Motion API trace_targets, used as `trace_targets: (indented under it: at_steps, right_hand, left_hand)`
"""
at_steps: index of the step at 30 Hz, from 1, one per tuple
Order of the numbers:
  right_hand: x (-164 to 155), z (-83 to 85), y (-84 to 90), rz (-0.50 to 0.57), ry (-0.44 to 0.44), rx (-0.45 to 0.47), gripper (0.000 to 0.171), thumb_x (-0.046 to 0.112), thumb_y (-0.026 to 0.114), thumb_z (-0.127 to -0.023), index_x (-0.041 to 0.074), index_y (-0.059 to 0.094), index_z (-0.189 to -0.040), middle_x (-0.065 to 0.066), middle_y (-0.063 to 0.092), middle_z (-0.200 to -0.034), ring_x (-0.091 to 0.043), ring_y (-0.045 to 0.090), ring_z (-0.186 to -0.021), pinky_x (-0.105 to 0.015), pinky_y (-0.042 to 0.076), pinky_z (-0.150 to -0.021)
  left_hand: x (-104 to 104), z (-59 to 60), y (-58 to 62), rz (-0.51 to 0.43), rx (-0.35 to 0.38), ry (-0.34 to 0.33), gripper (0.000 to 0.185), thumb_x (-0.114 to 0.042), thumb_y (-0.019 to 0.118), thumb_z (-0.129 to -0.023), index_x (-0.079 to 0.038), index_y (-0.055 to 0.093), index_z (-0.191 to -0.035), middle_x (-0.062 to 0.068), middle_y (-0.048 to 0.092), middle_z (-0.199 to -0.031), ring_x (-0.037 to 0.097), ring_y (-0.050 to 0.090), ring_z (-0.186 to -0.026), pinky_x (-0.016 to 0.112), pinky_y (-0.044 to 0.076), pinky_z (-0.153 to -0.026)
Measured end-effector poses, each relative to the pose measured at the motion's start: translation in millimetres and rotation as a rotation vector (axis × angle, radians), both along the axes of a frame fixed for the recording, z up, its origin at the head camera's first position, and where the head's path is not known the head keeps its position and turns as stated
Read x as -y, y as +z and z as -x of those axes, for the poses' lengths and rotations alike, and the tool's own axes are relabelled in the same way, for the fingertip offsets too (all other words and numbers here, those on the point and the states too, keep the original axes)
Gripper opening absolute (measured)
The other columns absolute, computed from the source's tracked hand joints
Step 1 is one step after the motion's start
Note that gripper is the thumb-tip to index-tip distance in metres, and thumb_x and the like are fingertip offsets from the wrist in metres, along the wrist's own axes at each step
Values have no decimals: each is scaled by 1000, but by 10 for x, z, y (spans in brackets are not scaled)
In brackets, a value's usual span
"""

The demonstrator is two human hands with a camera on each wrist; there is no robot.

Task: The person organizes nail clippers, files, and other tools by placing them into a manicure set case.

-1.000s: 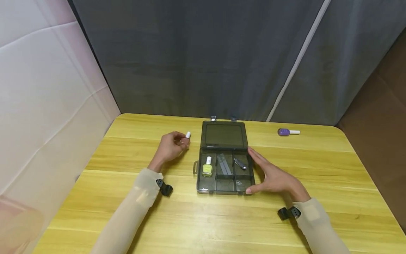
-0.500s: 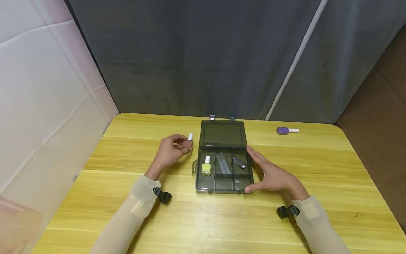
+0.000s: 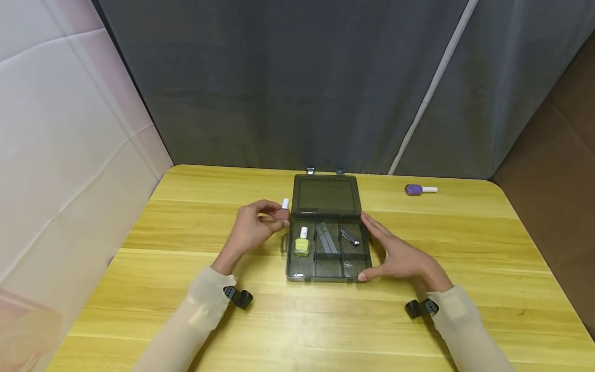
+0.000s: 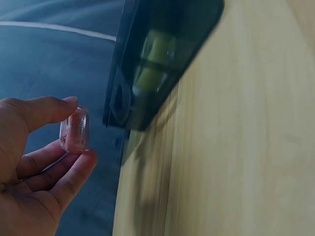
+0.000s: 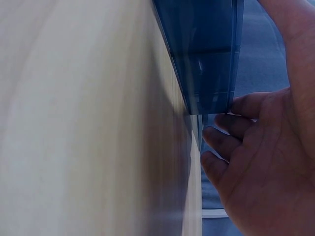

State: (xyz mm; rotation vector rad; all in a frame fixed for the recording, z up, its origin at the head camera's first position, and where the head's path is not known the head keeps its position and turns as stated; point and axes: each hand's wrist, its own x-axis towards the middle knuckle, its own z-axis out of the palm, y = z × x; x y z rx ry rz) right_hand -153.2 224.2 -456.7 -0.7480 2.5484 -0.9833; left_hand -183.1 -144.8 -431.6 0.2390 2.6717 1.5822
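An open dark translucent organizer box point(image 3: 292, 261) lies mid-table, its lid point(image 3: 328, 196) folded back flat. Inside are a yellow nail polish bottle point(image 3: 302, 242), a grey file point(image 3: 327, 238) and a metal nail clipper point(image 3: 350, 237). My left hand point(image 3: 254, 226) pinches a small pinkish bottle with a white cap point(image 3: 285, 204) just left of the box; the left wrist view shows the bottle point(image 4: 75, 130) between thumb and fingers. My right hand point(image 3: 398, 256) lies flat against the box's right side, fingers straight; the right wrist view shows them at the box's corner point(image 5: 210, 73).
A purple nail polish bottle point(image 3: 420, 189) lies on its side at the back right of the yellow wooden table point(image 3: 297, 320). A grey curtain hangs behind and a white wall stands at the left.
My left hand has carried the small pinkish bottle rightward, closer to the box's left edge. The right hand has stayed against the box.
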Motion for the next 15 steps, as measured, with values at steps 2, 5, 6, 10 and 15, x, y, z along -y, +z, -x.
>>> trace_targets:
  at_steps: [2, 5, 6, 10, 15]
  right_hand:
    - [3, -5, 4, 2, -1, 2, 139, 58, 90, -70, 16, 1, -167, -4, -4, -175, -37, 8, -160, -64, 21, -123]
    - [6, -11, 6, 5, 0, 4, 139, 57, 91, -70, 16, 1, -167, -4, -4, -175, -38, 7, -160, -64, 21, -123]
    - [6, -12, 6, 5, 1, 3, 138, 57, 90, -70, 16, 1, -167, -4, -4, -175, -38, 7, -160, -64, 21, -123]
    - [6, -19, 7, 5, 0, 3, 138, 57, 90, -70, 16, 1, -167, -4, -4, -175, -38, 7, -160, -64, 21, -123]
    - [2, -28, 11, 2, 0, 4, 138, 56, 90, -70, 16, 0, -167, -5, -4, -175, -38, 7, -160, -64, 21, -123]
  left_hand:
    - [-30, -36, 7, -2, -11, -10, 38, -16, 85, -85, -6, 71, -119, 14, 69, -113, 27, 72, -102, 33, 61, -86]
    - [-80, -86, 9, -4, -19, -25, 37, -15, 86, -85, -5, 71, -117, 14, 69, -111, 26, 71, -100, 31, 62, -85]
    - [-99, -100, 10, -11, -21, -31, 37, -15, 86, -85, -5, 71, -117, 14, 69, -111, 26, 71, -100, 31, 62, -85]
    - [-173, -158, 8, -36, -12, -55, 37, -12, 85, -84, -4, 71, -117, 14, 70, -111, 25, 72, -98, 28, 62, -83]
    - [-246, -223, 10, -33, -7, -90, 33, -13, 83, -87, -3, 70, -116, 12, 71, -110, 24, 73, -98, 25, 61, -81]
